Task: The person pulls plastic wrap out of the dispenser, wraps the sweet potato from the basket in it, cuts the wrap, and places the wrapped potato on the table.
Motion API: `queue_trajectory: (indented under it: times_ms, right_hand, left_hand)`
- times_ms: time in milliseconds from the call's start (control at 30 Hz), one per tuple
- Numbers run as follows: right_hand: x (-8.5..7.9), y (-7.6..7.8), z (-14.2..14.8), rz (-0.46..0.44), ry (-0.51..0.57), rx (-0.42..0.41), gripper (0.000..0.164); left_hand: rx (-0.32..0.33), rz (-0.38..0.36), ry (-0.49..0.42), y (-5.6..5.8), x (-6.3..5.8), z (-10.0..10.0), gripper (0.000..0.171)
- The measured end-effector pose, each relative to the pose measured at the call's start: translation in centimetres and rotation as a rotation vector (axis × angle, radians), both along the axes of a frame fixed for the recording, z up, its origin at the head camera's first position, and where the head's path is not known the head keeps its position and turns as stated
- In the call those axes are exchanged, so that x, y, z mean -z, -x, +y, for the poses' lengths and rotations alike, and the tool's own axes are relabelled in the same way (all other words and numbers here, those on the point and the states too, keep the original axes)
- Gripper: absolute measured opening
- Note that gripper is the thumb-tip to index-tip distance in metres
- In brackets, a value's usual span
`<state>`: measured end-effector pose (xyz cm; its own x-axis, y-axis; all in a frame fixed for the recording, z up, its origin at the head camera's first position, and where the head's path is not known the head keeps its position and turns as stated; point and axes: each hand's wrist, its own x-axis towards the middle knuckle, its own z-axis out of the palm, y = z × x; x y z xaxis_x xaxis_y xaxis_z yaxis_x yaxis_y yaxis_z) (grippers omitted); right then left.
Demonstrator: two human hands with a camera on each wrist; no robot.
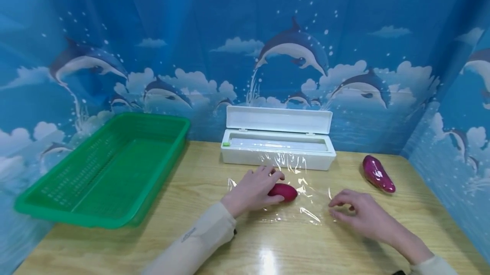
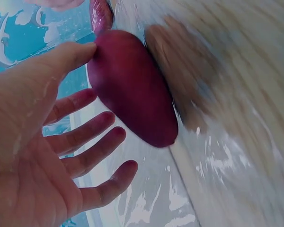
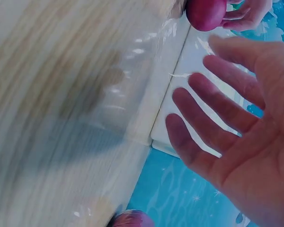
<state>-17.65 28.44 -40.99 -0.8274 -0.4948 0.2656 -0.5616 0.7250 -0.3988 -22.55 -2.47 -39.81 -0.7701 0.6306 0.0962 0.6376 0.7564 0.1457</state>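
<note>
A dark red sweet potato (image 1: 284, 192) lies on a sheet of clear plastic film (image 1: 306, 211) spread over the table. My left hand (image 1: 254, 190) holds its left end, with the thumb on the near side and fingers on the far side. In the left wrist view, the thumb and index fingertips meet the sweet potato (image 2: 132, 90) while the other fingers stand apart from it. To the right, my right hand (image 1: 360, 213) hovers by the film's right edge. Its fingers look loosely spread with nothing between them in the right wrist view.
Behind the film stands a white film dispenser box (image 1: 275, 156), its lid (image 1: 279, 120) raised. A film-wrapped sweet potato (image 1: 377, 174) lies at the right. A green plastic basket (image 1: 153, 194) sits on the left. A dolphin-print blue curtain (image 1: 214, 20) borders the wooden table (image 1: 245, 249).
</note>
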Motion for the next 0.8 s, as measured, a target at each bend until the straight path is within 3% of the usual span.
queue_trajectory:
  times_ms: [233, 467, 533, 633, 800]
  right_hand:
    - [0.7, -0.3, 0.0, -0.109, -0.104, -0.121, 0.017]
    - [1.3, -0.2, -0.5, -0.064, -0.127, -0.160, 0.018]
    - [1.4, -0.1, -0.6, -0.051, -0.125, -0.165, 0.020]
    - [1.6, 0.0, -0.8, -0.018, -0.124, -0.176, 0.022]
    - [1.8, 0.0, -0.9, 0.037, -0.138, -0.189, 0.024]
  left_hand:
    - [-0.002, -0.025, -0.029, -0.5, -0.3, -1.2, 0.049]
    - [0.002, -0.045, -0.074, -0.7, -0.5, -2.7, 0.042]
    - [0.000, -0.085, -0.096, -0.9, -0.9, -3.8, 0.034]
    - [-0.018, -0.223, -0.104, -1.3, -1.5, -5.9, 0.021]
    - [-0.074, -0.415, -0.034, -2.6, -1.4, -9.0, 0.016]
